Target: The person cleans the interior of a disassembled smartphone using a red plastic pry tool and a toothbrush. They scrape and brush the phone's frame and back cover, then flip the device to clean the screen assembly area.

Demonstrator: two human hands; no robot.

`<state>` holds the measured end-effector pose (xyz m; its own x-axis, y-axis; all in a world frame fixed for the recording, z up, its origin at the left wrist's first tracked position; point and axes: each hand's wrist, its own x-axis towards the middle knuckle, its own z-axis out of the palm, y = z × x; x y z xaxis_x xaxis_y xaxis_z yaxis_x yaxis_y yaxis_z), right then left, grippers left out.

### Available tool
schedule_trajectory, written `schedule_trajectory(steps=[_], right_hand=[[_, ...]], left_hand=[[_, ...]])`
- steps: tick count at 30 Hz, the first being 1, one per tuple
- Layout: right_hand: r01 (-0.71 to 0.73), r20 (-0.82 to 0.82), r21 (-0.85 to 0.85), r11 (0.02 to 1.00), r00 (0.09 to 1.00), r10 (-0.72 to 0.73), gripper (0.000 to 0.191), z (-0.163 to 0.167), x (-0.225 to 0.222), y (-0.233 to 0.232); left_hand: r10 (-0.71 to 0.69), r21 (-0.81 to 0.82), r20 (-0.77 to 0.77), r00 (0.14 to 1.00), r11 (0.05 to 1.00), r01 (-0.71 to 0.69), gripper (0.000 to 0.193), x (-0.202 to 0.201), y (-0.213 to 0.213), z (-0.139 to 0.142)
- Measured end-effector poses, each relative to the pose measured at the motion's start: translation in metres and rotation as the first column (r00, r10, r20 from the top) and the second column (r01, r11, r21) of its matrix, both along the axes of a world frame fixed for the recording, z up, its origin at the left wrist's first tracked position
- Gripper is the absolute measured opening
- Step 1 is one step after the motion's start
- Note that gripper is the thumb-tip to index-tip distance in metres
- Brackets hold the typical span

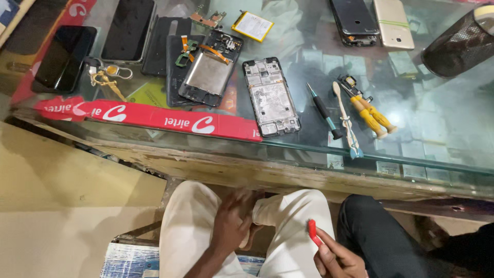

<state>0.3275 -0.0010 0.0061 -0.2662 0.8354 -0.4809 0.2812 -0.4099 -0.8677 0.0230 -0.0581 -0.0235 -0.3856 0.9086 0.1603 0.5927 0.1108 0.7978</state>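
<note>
Right hand [337,260] grip pinching red tool [312,230], left hand [234,221] on thigh

Hands in the lap below a glass worktop [442,139] strewn with phone parts

The left hand [234,221] rests blurred between pale trouser legs at six o'clock; the right hand [337,260], at five o'clock, pinches a small red tool [312,230] in its fingers [325,242]. An opened phone frame [270,97] lies at twelve o'clock beside screwdrivers [371,114].

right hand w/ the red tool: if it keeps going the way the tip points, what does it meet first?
The right hand holds a small red tool angled up and left. Straight on, it would probably first meet the white-trousered thigh, right by the tip; further on sits the counter's worn wooden edge. Depth is unclear.
</note>
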Motion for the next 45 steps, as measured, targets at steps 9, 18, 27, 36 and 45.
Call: schedule_trajectory(steps=[9, 18, 27, 36, 45], right_hand=[[-0.235, -0.884, -0.312, 0.921, 0.426, -0.191, 0.048, 0.1, -0.074, 0.018], [-0.343, -0.932, -0.323, 0.882, 0.28, -0.232, 0.047, 0.13, -0.094, 0.0], [-0.212, -0.887, -0.228, 0.95, 0.448, -0.113, 0.05, 0.125, -0.09, -0.005], [-0.036, -0.698, -0.187, 0.982, 0.708, -0.107, 0.049, 0.118, -0.097, -0.003], [0.095, -0.519, -0.029, 0.995, 0.849, -0.096, 0.046, 0.108, -0.105, -0.004]], left_hand=[[-0.124, -0.102, 0.32, 0.939, 0.981, 0.165, 0.012, 0.002, -0.041, 0.011], [0.07, -0.104, 0.955, 0.288, 0.989, 0.106, 0.041, 0.016, 0.006, 0.099], [-0.378, 0.317, 0.725, 0.576, 0.925, 0.209, 0.048, 0.016, 0.028, 0.203], [-0.233, 0.178, 0.796, 0.56, 0.972, 0.151, 0.026, 0.016, 0.034, 0.204], [-0.085, 0.102, 0.944, 0.32, 0.994, -0.036, 0.027, 0.004, 0.037, 0.185]])
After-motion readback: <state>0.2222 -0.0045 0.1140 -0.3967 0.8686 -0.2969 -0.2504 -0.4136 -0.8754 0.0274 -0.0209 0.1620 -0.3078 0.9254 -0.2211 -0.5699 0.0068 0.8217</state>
